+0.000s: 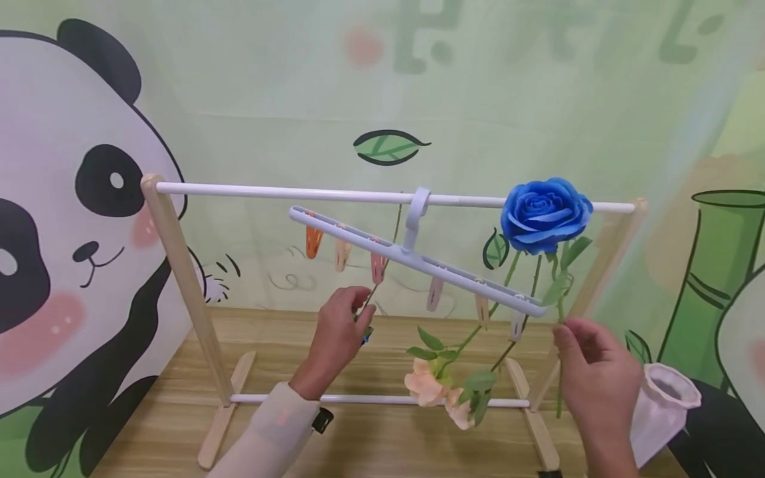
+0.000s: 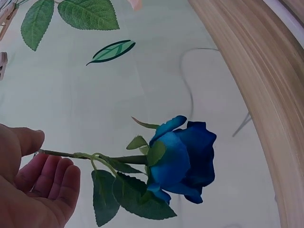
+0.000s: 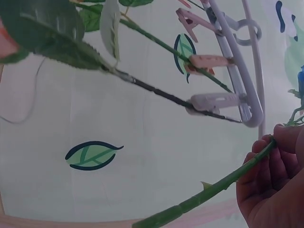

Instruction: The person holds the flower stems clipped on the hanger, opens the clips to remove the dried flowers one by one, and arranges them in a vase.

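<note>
A lavender hanger [image 1: 382, 249] tilts down to the right, with several clothespins along it. My left hand [image 1: 340, 325] pinches the stem of a blue rose [image 2: 178, 164], whose bloom points down. This stem passes the pink clothespin [image 1: 378, 268]; I cannot tell whether the clip grips it. My right hand [image 1: 597, 368] pinches the green stem [image 3: 209, 192] of another blue rose [image 1: 546, 216], held bloom up beside the hanger's lower end. Two peach flowers [image 1: 425, 385] hang head down, their stems at the beige clothespin [image 1: 481, 311] and the pale lavender clothespin [image 1: 516, 326].
The hanger hooks over the white top bar [image 1: 269, 192] of a wooden rack [image 1: 188, 285]. A white vase [image 1: 660, 411] stands right of the rack, beside my right wrist. A lower white bar [image 1: 382, 399] crosses near the wooden tabletop [image 1: 161, 425]. A printed panda backdrop hangs behind.
</note>
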`<state>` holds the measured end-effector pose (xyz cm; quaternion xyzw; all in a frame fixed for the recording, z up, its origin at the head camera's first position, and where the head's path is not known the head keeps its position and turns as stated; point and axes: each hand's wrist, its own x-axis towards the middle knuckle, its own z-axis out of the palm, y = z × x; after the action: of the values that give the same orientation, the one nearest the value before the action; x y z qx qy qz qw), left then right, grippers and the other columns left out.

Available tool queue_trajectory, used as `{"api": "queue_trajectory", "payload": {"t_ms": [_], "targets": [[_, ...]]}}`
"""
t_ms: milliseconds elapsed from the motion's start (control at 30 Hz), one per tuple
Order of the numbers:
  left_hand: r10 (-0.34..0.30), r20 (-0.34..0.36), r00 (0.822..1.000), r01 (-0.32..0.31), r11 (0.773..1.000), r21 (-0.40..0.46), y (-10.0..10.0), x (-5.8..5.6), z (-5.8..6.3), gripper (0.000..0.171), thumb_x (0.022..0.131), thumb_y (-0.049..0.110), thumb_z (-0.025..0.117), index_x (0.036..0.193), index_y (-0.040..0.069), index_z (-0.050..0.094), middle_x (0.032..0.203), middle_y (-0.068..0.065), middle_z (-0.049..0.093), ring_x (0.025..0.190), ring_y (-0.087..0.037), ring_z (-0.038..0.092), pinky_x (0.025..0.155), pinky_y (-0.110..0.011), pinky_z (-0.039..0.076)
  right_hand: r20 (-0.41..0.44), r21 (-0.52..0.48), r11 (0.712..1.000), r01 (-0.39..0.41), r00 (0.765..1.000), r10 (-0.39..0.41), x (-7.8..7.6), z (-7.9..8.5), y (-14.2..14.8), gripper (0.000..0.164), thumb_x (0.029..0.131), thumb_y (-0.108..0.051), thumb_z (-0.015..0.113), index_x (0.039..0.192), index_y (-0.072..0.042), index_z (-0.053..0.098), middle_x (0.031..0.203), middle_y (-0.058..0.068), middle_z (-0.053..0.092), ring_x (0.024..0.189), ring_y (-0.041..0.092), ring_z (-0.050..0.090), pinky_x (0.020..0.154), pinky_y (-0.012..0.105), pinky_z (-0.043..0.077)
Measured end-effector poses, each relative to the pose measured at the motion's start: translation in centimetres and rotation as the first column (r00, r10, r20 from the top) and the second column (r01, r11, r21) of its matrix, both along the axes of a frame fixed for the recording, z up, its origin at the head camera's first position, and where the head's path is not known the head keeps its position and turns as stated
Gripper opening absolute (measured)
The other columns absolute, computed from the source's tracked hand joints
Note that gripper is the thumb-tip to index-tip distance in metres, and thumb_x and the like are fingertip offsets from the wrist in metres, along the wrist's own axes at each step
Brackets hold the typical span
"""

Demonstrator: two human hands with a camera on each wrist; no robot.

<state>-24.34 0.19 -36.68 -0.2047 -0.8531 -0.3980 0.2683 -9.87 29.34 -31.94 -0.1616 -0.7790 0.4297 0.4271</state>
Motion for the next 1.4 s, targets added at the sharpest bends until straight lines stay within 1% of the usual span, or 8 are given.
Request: {"api": "queue_trajectory", "payload": {"t_ms": [233,400,500,633,733,967,1233,1400], "targets": [[0.0,0.084,0.996,-0.003,1.0,0.03,0.2,-0.1,0.1,0.018,0.096,0.01,0.07,0.112,0.003,0.069,0.1,-0.01,0.069,0.086,-0.02,0.063,0.077,-0.034,0.061,0.003,-0.013,0.999,0.051,0.999,-0.051,0.2,0.3,1.4,0.02,0.095,-0.022,0.074,0.102,-0.004,0.074,0.073,-0.035,0.059,0.068,-0.008,0.058,0.06,0.007,0.045],[0.01,0.099,0.995,-0.014,0.999,0.036,0.0,-0.1,0.2,0.016,0.097,0.012,0.07,0.11,0.003,0.069,0.098,-0.01,0.069,0.084,-0.02,0.063,0.076,-0.033,0.06,0.032,-0.036,0.995,0.088,0.996,-0.087,0.1,0.4,2.4,0.02,0.095,-0.026,0.073,0.102,-0.007,0.074,0.071,-0.034,0.059,0.068,-0.007,0.058,0.059,0.008,0.044],[-0.007,0.121,0.993,0.002,0.999,0.043,0.3,0.0,0.2,0.015,0.097,0.012,0.069,0.11,0.003,0.069,0.097,-0.01,0.069,0.084,-0.02,0.062,0.076,-0.033,0.06,0.033,-0.03,0.993,0.117,0.993,-0.116,0.4,0.3,3.2,0.02,0.095,-0.026,0.074,0.102,-0.007,0.075,0.07,-0.036,0.058,0.067,-0.008,0.058,0.058,0.008,0.043],[-0.015,0.14,0.99,0.007,0.998,0.054,0.4,0.2,0.1,0.014,0.097,0.014,0.069,0.108,0.004,0.069,0.097,-0.009,0.069,0.084,-0.02,0.061,0.077,-0.033,0.059,0.054,-0.063,0.986,0.151,0.988,-0.148,0.6,0.4,4.3,0.016,0.095,-0.03,0.073,0.099,-0.014,0.075,0.069,-0.035,0.059,0.067,-0.008,0.057,0.057,0.01,0.042],[-0.01,0.134,0.991,0.001,0.998,0.065,0.2,0.3,0.1,0.013,0.096,0.013,0.07,0.106,0.004,0.069,0.096,-0.009,0.07,0.083,-0.02,0.061,0.076,-0.034,0.059,0.052,-0.074,0.983,0.168,0.985,-0.165,0.6,0.6,5.1,0.014,0.095,-0.032,0.072,0.096,-0.018,0.073,0.069,-0.033,0.059,0.066,-0.006,0.057,0.056,0.011,0.041],[0.001,0.088,0.996,-0.006,0.999,0.048,-1.1,0.7,0.5,0.014,0.095,0.012,0.072,0.105,0.002,0.07,0.096,-0.012,0.071,0.083,-0.023,0.063,0.078,-0.037,0.06,-0.034,-0.047,0.985,0.166,0.985,-0.167,-0.1,0.5,6.8,0.003,0.096,-0.025,0.072,0.093,-0.024,0.071,0.07,-0.034,0.058,0.066,-0.008,0.056,0.058,0.011,0.039],[0.052,0.022,0.998,-0.052,0.998,0.021,-3.6,1.7,0.6,0.014,0.092,0.009,0.075,0.101,0.0,0.07,0.093,-0.013,0.071,0.082,-0.025,0.066,0.076,-0.041,0.061,-0.087,-0.104,0.988,0.117,0.988,-0.126,-2.0,0.6,7.9,0.012,0.096,-0.023,0.071,0.102,-0.012,0.074,0.077,-0.028,0.063,0.074,-0.006,0.061,0.063,0.009,0.045],[0.043,0.007,0.999,-0.043,0.999,0.009,-4.2,1.9,0.6,0.013,0.091,0.006,0.075,0.101,-0.001,0.069,0.091,-0.013,0.071,0.08,-0.025,0.065,0.075,-0.041,0.061,-0.115,-0.097,0.984,0.151,0.98,-0.162,-2.6,0.1,9.0,0.015,0.097,-0.021,0.07,0.103,-0.008,0.074,0.075,-0.03,0.061,0.073,-0.009,0.06,0.064,0.011,0.043]]}}
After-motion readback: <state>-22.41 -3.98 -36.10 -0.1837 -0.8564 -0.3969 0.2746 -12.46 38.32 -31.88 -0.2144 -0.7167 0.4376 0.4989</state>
